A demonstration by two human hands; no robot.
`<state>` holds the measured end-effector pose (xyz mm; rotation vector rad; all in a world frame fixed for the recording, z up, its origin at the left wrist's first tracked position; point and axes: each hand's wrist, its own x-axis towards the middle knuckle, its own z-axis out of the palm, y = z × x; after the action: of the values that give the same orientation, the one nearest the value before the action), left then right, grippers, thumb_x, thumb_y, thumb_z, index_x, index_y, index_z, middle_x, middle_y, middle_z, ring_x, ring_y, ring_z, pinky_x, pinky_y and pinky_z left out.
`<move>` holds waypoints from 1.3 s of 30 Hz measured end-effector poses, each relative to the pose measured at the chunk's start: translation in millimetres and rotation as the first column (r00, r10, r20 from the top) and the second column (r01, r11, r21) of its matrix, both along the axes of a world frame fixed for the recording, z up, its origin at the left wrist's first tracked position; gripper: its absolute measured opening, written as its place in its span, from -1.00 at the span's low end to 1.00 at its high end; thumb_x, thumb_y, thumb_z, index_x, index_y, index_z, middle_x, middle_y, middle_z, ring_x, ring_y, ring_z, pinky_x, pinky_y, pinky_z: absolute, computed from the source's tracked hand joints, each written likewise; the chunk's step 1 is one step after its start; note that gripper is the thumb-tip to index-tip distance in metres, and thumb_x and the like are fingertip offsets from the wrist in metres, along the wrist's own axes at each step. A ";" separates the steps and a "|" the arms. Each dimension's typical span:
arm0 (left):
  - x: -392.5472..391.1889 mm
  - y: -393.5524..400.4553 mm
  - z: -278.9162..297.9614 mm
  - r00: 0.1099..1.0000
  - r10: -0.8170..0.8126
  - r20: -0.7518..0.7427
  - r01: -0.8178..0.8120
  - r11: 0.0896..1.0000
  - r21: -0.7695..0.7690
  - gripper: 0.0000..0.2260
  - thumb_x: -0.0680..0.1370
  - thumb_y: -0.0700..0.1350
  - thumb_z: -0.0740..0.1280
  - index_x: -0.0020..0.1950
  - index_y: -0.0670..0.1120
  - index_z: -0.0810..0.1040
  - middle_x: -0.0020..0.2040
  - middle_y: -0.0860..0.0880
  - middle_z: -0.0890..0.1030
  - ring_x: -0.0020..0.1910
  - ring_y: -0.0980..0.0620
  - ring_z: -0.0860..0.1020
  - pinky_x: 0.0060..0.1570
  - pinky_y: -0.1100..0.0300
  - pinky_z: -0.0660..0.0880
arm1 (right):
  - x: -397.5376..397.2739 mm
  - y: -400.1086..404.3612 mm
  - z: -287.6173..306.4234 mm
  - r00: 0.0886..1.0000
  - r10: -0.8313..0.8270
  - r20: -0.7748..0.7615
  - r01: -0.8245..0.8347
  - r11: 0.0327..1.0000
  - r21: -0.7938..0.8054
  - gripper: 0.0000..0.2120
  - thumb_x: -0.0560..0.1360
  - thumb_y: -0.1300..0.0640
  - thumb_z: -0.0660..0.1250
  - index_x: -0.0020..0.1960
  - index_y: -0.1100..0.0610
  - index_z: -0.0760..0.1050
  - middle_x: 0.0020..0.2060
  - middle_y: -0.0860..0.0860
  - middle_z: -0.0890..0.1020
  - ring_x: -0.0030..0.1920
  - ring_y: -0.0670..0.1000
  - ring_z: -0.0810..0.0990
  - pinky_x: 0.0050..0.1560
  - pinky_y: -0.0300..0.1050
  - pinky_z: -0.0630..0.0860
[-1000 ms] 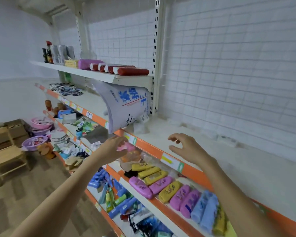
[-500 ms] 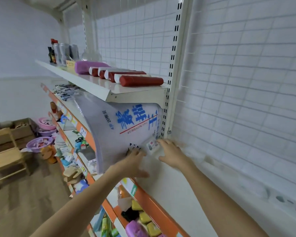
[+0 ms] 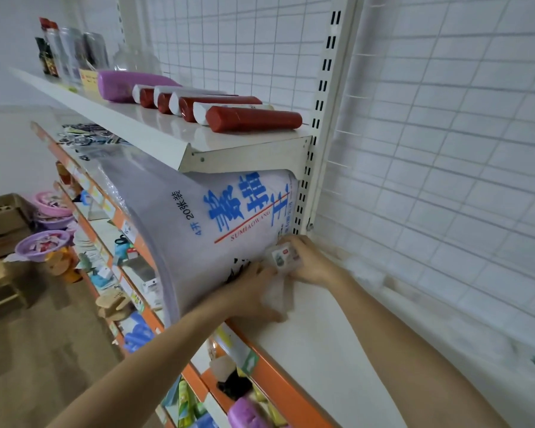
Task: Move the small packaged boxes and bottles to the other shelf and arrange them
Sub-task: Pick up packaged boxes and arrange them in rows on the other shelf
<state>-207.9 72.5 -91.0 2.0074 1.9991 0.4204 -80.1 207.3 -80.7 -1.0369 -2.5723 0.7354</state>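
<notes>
A small white packaged box (image 3: 283, 256) with a red mark sits at the back left corner of the white shelf (image 3: 322, 350), against the big curved pack of drawing paper (image 3: 229, 223). My right hand (image 3: 311, 264) grips this box, fingers curled round it. Just in front, my left hand (image 3: 249, 291) pinches a small clear-wrapped packet (image 3: 277, 293) between thumb and fingers; what is inside the blurred packet is not legible. Bottles (image 3: 64, 50) stand at the far end of the upper shelf (image 3: 155, 131).
Red tubes (image 3: 254, 118) and a purple pack (image 3: 127, 84) lie on the upper shelf, directly above my hands. A wire grid wall (image 3: 430, 149) backs the white shelf. Lower orange-edged shelves (image 3: 278, 384) hold soaps and small goods. Pink basins (image 3: 44, 242) stand at the left.
Both hands rose from the orange shelf edge to the back corner beside the paper pack. The right hand closed on the small box and the left on the clear packet.
</notes>
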 end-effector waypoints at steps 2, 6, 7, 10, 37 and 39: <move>0.3 3.6 -0.6 1.000 -0.013 -0.015 0.013 1.000 -0.004 -0.12 0.25 0.32 0.41 0.44 0.11 0.09 0.46 0.05 0.13 0.46 0.01 0.08 0.41 0.05 0.05 | 8.4 -1.3 2.0 0.999 -0.032 -0.003 0.032 0.998 0.047 -0.29 0.30 0.13 0.52 0.36 0.11 0.29 0.26 0.10 0.32 0.23 0.10 0.44 0.22 -0.01 0.46; 4.4 10.9 5.8 0.990 -0.043 0.132 0.037 0.998 0.048 -0.30 0.31 0.25 0.39 0.37 0.02 0.28 0.35 0.03 0.32 0.35 0.03 0.30 0.32 0.13 0.27 | 35.6 -8.0 6.2 0.991 -0.119 0.062 0.108 0.981 0.159 -0.32 0.32 0.13 0.47 0.36 0.12 0.27 0.22 0.09 0.39 0.13 0.08 0.50 0.04 -0.02 0.51; 4.1 13.4 6.5 0.980 -0.063 0.189 0.053 0.997 0.056 -0.37 0.35 0.21 0.35 0.35 0.00 0.32 0.33 -0.01 0.37 0.30 0.01 0.37 0.27 0.12 0.34 | 44.9 -10.5 7.8 0.986 -0.147 0.075 0.132 0.975 0.180 -0.32 0.32 0.14 0.46 0.36 0.09 0.26 0.21 0.08 0.39 0.10 0.07 0.50 -0.04 -0.06 0.49; 8.9 15.1 12.7 0.907 -0.060 0.418 0.052 0.998 0.032 -0.57 0.52 0.13 0.23 0.34 -0.03 0.38 0.23 0.01 0.47 0.19 0.05 0.46 0.14 0.16 0.39 | 79.2 -21.0 13.7 0.956 -0.259 0.138 0.223 0.947 0.229 -0.33 0.31 0.08 0.45 0.34 0.01 0.24 0.18 0.00 0.39 0.08 0.04 0.50 -0.15 -0.15 0.37; 34.1 27.0 -6.2 0.846 -0.394 0.360 0.399 0.915 0.065 -0.45 0.31 -0.16 0.53 0.23 -0.15 0.41 0.10 -0.04 0.45 0.04 0.00 0.50 -0.01 0.17 0.51 | 186.3 -144.1 -1.9 0.759 -0.645 0.083 0.644 0.764 0.044 -0.35 0.34 0.07 0.49 0.35 0.07 0.31 0.21 0.03 0.37 0.25 0.03 0.31 0.13 -0.20 0.26; 39.0 28.0 -8.3 0.820 -0.401 0.408 0.377 0.915 0.142 -0.45 0.30 -0.18 0.54 0.21 -0.13 0.41 0.08 -0.03 0.44 0.03 0.01 0.50 -0.11 0.30 0.48 | 186.8 -160.6 3.5 0.722 -0.691 0.021 0.686 0.720 0.101 -0.36 0.34 0.13 0.48 0.35 0.08 0.30 0.22 0.04 0.34 0.26 0.04 0.28 0.11 -0.23 0.23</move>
<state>-169.0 100.5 -99.3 2.0625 1.2865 0.7510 106.7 46.7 -77.3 -1.8436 -1.9604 0.3795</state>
